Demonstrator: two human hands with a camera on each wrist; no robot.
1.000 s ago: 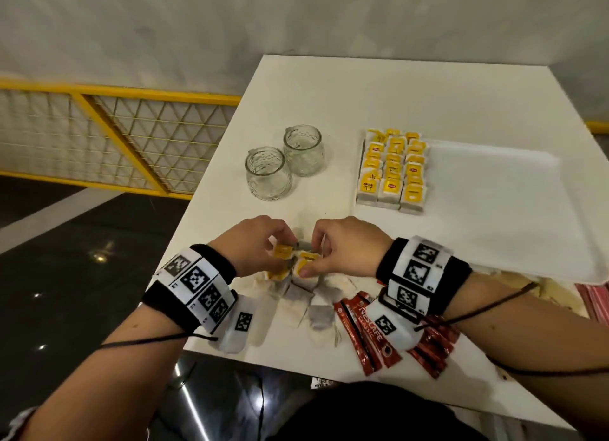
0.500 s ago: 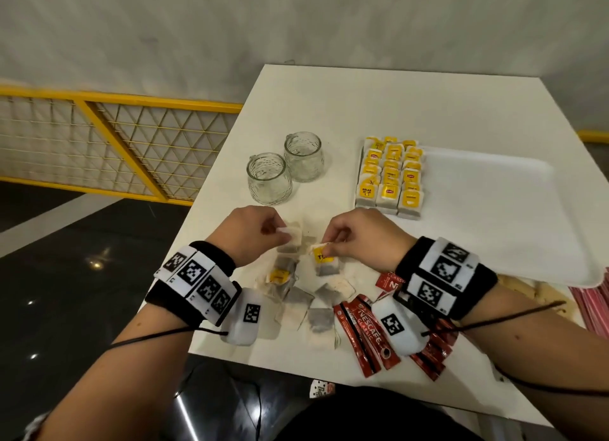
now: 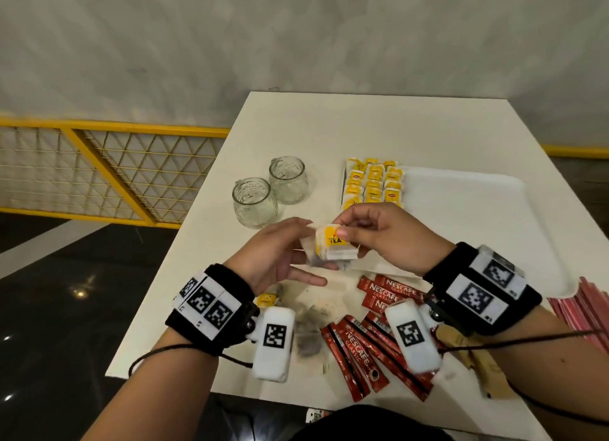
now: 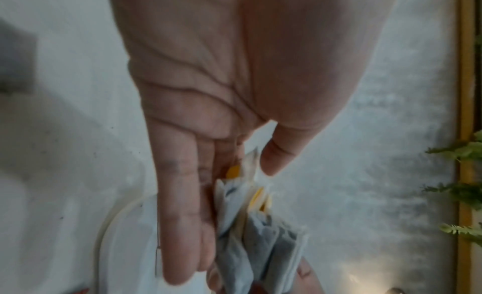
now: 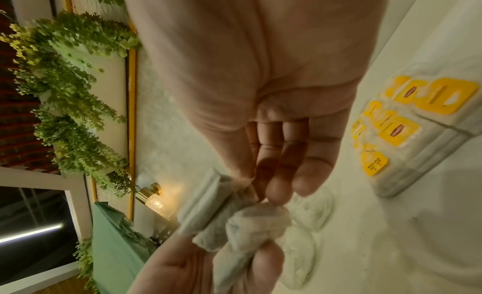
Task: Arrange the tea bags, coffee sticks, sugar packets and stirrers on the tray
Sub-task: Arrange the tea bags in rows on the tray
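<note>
A small stack of tea bags (image 3: 333, 248) with yellow tags hangs above the table's near half, held between both hands. My left hand (image 3: 308, 244) takes it from the left, thumb against fingers, and my right hand (image 3: 344, 235) pinches its top right. In the left wrist view the grey bags (image 4: 258, 226) lie along my fingers. The white tray (image 3: 494, 229) stands to the right, with rows of tea bags (image 3: 374, 183) along its left end. Loose tea bags (image 3: 308, 330), red coffee sticks (image 3: 357, 351), brown sugar packets (image 3: 478, 358) and red stirrers (image 3: 586, 312) lie near the front edge.
Two empty glass jars (image 3: 253, 205) stand left of the tray. The table's left edge drops to a dark floor, with a yellow mesh railing (image 3: 108, 170) beyond it. A grey wall runs behind the table.
Both hands have risen from the table's near edge. The tea bags they were picking apart are now gathered into one stack held in the air between them.
</note>
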